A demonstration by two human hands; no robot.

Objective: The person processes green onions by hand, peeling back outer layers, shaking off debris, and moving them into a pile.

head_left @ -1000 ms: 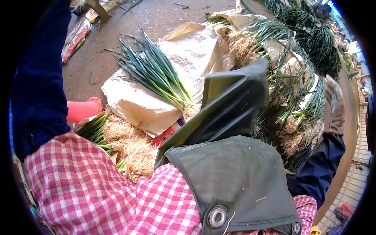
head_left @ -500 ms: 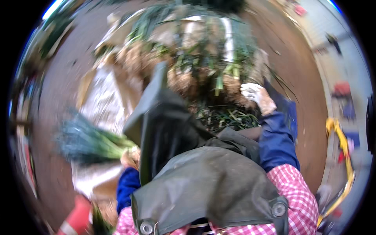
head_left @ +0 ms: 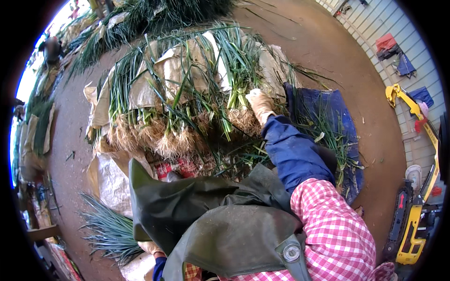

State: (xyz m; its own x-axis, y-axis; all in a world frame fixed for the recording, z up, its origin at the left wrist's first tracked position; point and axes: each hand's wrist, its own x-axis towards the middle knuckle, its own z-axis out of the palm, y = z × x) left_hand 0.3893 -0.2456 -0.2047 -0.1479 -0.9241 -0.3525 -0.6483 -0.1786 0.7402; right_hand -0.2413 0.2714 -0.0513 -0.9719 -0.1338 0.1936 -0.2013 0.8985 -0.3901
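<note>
My right hand, in a tan glove, reaches forward to the right end of a row of green onions. Its fingers close against the pale stems of a bunch of green onions with bushy roots. At lower left, my left hand is partly covered by my dark green apron. It grips the stem end of another bunch of green onions, whose leaves fan out to the left; the roots are hidden.
Pale sacking lies under and around the row. A blue sheet with loose green onions is at right. A large heap of green onions lies at the far side. A yellow toy-like excavator stands by the tiled wall.
My view has swung right and steadied. My right hand has moved from beside the roots up to the stems. My left hand keeps its bunch at my left side, now lower in view.
</note>
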